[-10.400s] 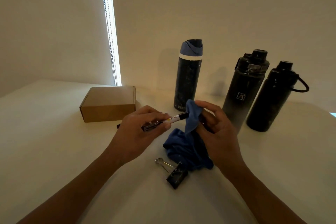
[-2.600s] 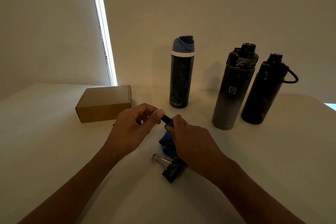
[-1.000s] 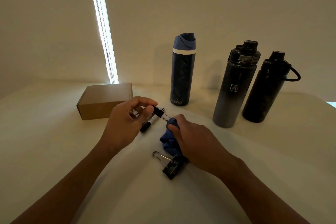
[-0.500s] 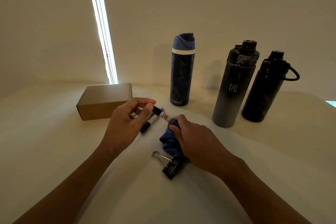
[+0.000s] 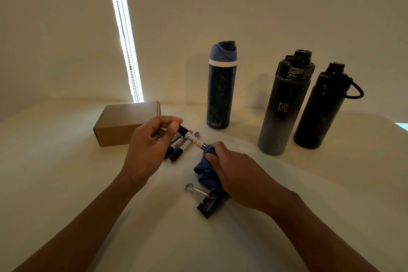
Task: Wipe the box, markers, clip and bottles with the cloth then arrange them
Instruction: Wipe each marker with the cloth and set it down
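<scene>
One marker (image 5: 191, 138) is what I have in play, held above the surface (image 5: 66, 183) at a slant; my left hand (image 5: 150, 146) pinches its black end between thumb and fingers (image 5: 174, 126), while my right hand (image 5: 231, 172) has its fingers clenched round the blue cloth (image 5: 206, 169), which is bunched over the marker's other end; the cloth trails down from that hand to the surface. Two more markers (image 5: 180, 148) lie side by side on the surface just under the held one, partly hidden behind my left hand. Next out, the black binder clip (image 5: 207, 202) lies on the surface just beside the cloth's lower end, its wire handles pointing left. Behind my left hand sits the closed cardboard box (image 5: 123, 121), lying flat. Further back stand three bottles, all upright: the blue-lidded bottle (image 5: 221, 88) near the middle, the grey-black bottle (image 5: 284, 106) to its right, and the black bottle with a loop handle (image 5: 320, 108) just beside that one; whether those last two touch I cannot tell. Beyond the box a bright strip of light (image 5: 123, 33) runs up the wall (image 5: 265, 6).
</scene>
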A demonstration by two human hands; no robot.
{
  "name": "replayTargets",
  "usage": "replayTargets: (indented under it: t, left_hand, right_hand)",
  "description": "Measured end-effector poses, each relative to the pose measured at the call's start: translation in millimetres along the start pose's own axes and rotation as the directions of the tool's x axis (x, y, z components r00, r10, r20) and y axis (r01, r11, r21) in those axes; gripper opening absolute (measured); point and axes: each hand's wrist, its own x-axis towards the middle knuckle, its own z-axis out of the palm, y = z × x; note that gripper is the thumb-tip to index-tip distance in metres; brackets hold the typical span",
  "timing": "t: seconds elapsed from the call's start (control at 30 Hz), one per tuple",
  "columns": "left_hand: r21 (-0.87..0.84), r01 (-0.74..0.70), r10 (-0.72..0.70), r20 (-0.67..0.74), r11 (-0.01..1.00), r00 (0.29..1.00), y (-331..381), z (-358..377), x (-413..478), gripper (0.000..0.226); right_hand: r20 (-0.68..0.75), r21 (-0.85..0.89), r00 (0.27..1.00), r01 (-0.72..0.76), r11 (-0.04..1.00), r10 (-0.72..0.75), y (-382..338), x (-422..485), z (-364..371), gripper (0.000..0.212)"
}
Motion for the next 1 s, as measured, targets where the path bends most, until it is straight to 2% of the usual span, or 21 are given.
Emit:
replayTargets:
  t: [0.2,0.3,0.37,0.43,0.53,0.6,0.7,0.8,1.0]
  left_hand:
    - [-0.006,-0.002,0.001,-0.064,1.0,0.998,-3,-3,1,0.027]
    - [-0.037,0.031,-0.034,-0.091,0.999,0.995,-1,0,1,0.028]
    - [-0.109,0.129,-0.135,-0.049,0.986,0.99,4,3,-2,0.033]
    - [-0.079,0.191,-0.187,0.053,0.978,0.981,9,10,-9,0.039]
    - [0.029,0.125,-0.128,0.147,0.992,0.981,15,22,-17,0.038]
    - [-0.003,0.124,-0.122,0.141,0.992,0.982,19,26,-17,0.033]
    - [-0.114,0.201,-0.183,0.151,0.973,0.971,20,26,-18,0.028]
    - [-0.146,0.223,-0.192,0.197,0.964,0.961,16,23,-18,0.029]
    - [-0.115,0.177,-0.14,0.273,0.978,0.952,16,15,-16,0.032]
  right_hand:
    - [0.017,-0.051,1.0,0.014,0.999,-0.013,3,-3,-4,0.043]
    - [-0.035,0.01,0.999,-0.035,0.999,0.035,0,-3,-4,0.036]
    - [-0.108,0.063,0.989,-0.093,0.994,0.1,1,-2,-4,0.034]
    - [-0.144,0.089,0.978,-0.141,0.986,0.153,2,0,-5,0.037]
    - [-0.066,0.051,0.981,-0.177,0.983,0.18,-4,0,-6,0.043]
    - [0.052,0.028,0.978,-0.202,0.979,0.2,-8,-1,-8,0.048]
    - [0.196,-0.025,0.962,-0.187,0.982,0.188,-9,0,-10,0.057]
    - [0.172,-0.127,0.976,-0.111,0.986,0.132,-9,1,-8,0.063]
    - [0.199,-0.111,0.979,-0.022,0.994,0.044,-5,-2,-7,0.059]
